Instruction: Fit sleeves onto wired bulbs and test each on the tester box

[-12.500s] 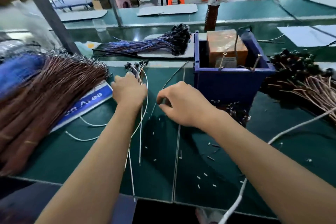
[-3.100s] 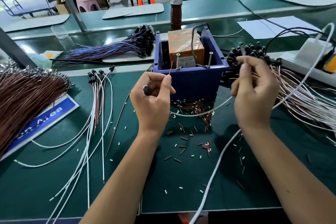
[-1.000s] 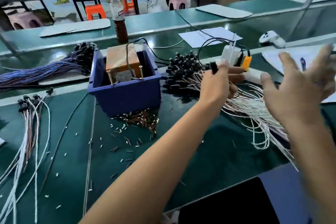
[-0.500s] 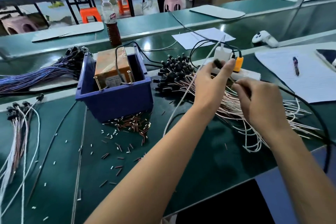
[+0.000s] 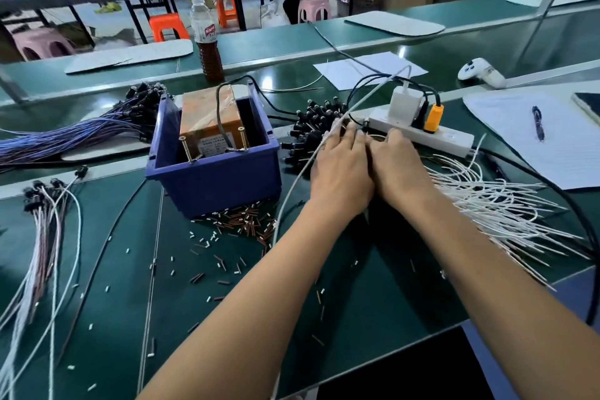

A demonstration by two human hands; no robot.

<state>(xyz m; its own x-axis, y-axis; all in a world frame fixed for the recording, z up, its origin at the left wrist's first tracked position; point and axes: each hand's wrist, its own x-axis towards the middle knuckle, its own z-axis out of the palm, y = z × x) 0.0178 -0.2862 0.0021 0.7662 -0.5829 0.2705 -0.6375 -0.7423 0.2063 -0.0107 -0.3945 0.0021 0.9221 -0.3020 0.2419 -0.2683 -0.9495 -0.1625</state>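
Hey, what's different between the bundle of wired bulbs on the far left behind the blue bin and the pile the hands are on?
The left bundle has blue and purple wires; the right pile has white and pinkish ones. The left bundle lies gathered and fairly straight, untouched; the right pile fans out loosely, with the left hand and right hand resting on it. The left bundle sits on a pale board, the right pile on the green mat. Both end in clusters of black bulb heads.

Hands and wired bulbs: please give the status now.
Left hand and right hand side by side on wired bulbs, grip unclear. Tester box untouched. White cable beside left hand.
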